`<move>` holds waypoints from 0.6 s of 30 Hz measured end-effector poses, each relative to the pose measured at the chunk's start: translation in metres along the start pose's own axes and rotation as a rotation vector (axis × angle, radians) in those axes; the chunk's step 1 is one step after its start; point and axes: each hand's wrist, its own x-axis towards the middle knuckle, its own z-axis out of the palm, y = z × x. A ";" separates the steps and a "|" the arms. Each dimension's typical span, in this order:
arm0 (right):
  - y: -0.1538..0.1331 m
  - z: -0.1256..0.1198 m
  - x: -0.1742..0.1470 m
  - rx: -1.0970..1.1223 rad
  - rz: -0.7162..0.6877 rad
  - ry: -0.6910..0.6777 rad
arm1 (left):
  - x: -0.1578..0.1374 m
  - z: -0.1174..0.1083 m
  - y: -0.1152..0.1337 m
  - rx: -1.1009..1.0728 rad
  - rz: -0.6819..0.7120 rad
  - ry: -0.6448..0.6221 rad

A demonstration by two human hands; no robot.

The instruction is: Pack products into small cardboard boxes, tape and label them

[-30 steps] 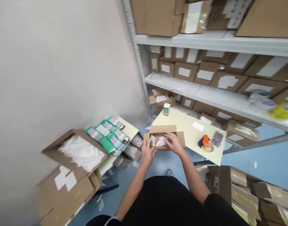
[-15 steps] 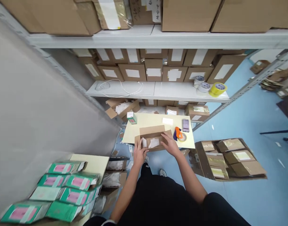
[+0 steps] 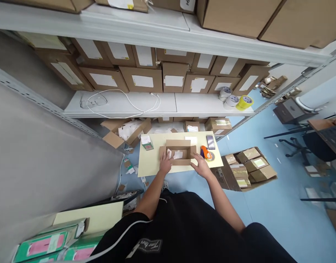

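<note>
On the pale yellow table sits an open cardboard box (image 3: 178,162), its flaps folded outward. Inside it lie two white pieces (image 3: 178,155), which look like paper; one is against the left wall. My left hand (image 3: 165,163) grips the left end of the box with its fingers over the edge. At the right end, my right hand (image 3: 200,166) holds the wall and flap, thumb low at the front. Just right of the box are an orange tape dispenser (image 3: 205,152) and a tape roll (image 3: 211,156). A green-and-white carton (image 3: 147,142) stands at the table's left.
A phone (image 3: 211,142) and white paper (image 3: 191,140) lie on the table (image 3: 154,164). Behind rises a shelf (image 3: 206,104) with tape rolls (image 3: 230,100), a white cable and boxes. A large carton of packed boxes (image 3: 250,166) stands right; green packages (image 3: 44,244) lie lower left.
The box has come upright to face me more squarely on the table, both hands still at its ends. My view has shifted, showing more floor at the right and fewer green packages.
</note>
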 end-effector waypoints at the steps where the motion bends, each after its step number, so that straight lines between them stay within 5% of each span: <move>1: -0.004 0.006 0.003 0.018 0.013 -0.012 | 0.000 0.002 -0.004 0.000 0.014 0.001; 8: -0.026 0.074 0.057 0.442 0.224 -0.092 | -0.010 -0.006 -0.019 -0.099 0.025 0.213; 14: -0.061 0.164 0.147 0.639 0.320 -0.210 | 0.004 -0.074 -0.065 -0.147 -0.288 0.487; 18: -0.092 0.223 0.198 0.591 0.340 -0.193 | 0.032 -0.121 -0.112 -0.265 -0.459 0.521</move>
